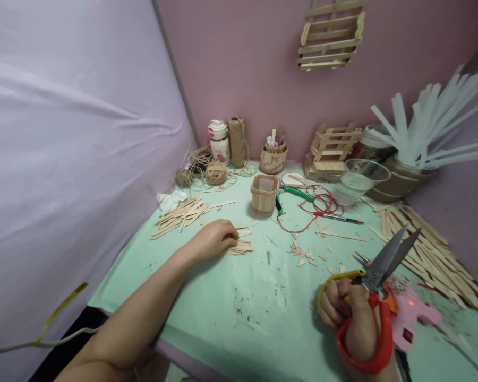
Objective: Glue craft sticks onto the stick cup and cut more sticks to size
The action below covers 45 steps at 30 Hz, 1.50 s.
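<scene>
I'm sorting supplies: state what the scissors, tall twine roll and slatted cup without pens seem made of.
Scissors: grey, sheeny blades, probably bare steel; evenly coloured red handle, likely smooth plastic.
Twine roll: matte plant fibre, perhaps jute, from its brown, stray strands.
Slatted cup: apparently unvarnished wood, from pale, flat slats.

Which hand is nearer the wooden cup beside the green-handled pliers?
Left. The left hand is in front of the wooden cup, to its left, on thin wooden sticks; the right hand holds scissors farther off, toward the front right.
</scene>
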Each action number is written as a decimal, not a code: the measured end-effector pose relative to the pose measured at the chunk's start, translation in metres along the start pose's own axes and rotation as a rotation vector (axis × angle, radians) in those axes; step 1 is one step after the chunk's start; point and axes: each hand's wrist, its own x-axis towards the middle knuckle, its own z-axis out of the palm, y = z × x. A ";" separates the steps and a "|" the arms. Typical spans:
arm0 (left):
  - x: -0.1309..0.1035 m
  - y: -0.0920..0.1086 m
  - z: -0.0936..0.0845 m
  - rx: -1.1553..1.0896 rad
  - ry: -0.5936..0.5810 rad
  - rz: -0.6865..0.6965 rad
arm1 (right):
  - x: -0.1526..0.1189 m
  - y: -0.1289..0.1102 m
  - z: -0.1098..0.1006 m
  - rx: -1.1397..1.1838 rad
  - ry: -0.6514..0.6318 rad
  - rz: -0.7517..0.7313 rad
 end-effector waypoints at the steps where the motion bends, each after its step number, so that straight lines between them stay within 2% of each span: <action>1: 0.000 0.001 0.001 0.007 0.001 0.001 | 0.000 0.000 0.000 -0.004 0.002 -0.003; 16: 0.002 -0.003 0.005 0.137 -0.038 -0.012 | 0.002 0.001 -0.001 0.011 0.026 0.031; 22: 0.004 -0.005 0.005 0.112 0.008 -0.032 | 0.002 0.004 -0.004 0.045 0.013 0.057; 29: 0.004 -0.001 0.006 0.118 -0.052 0.006 | 0.002 0.005 -0.004 0.034 -0.002 0.045; 34: 0.007 0.001 0.006 0.100 0.041 -0.021 | 0.000 0.002 -0.003 0.021 0.005 0.036; 39: 0.005 0.011 -0.003 -0.164 0.215 -0.163 | -0.001 0.001 0.001 -0.008 0.017 0.018; 42: 0.002 0.026 -0.002 -0.608 0.136 -0.294 | 0.000 0.003 0.002 0.002 0.004 0.034; 45: 0.002 0.046 0.010 -1.135 0.000 -0.383 | 0.002 0.004 0.002 -0.001 -0.015 0.040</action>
